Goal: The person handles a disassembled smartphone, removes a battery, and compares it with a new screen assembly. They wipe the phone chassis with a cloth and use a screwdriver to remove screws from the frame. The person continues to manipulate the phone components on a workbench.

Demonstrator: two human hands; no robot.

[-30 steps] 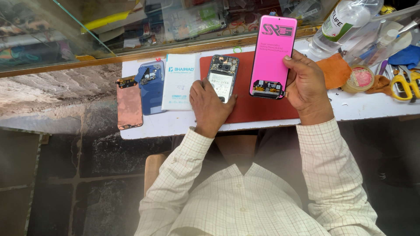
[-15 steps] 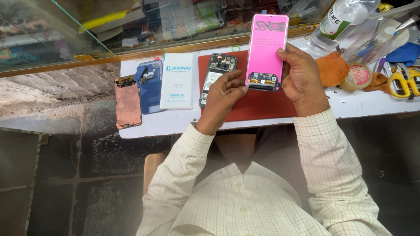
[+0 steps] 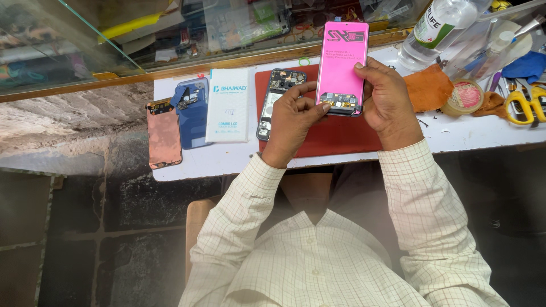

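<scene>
My right hand (image 3: 385, 96) grips a pink-backed phone display panel (image 3: 341, 62) by its right edge, held upright above a red work mat (image 3: 335, 136). My left hand (image 3: 293, 116) pinches the panel's lower left corner, by the small connector strip at the bottom. An opened phone frame (image 3: 274, 94) with its circuit board showing lies on the mat just left of my left hand, partly hidden by it.
A white flat box (image 3: 227, 105), a blue phone back (image 3: 190, 113) and a copper-coloured panel (image 3: 164, 135) lie on the white counter's left part. Right: orange cloth (image 3: 427, 86), tape roll (image 3: 467, 95), clear bottle (image 3: 438, 25), yellow-handled scissors (image 3: 526, 102). A glass case stands behind.
My left hand left the opened phone frame on the mat and rose to the pink panel's lower edge. The right hand stayed on the panel and drew it slightly nearer.
</scene>
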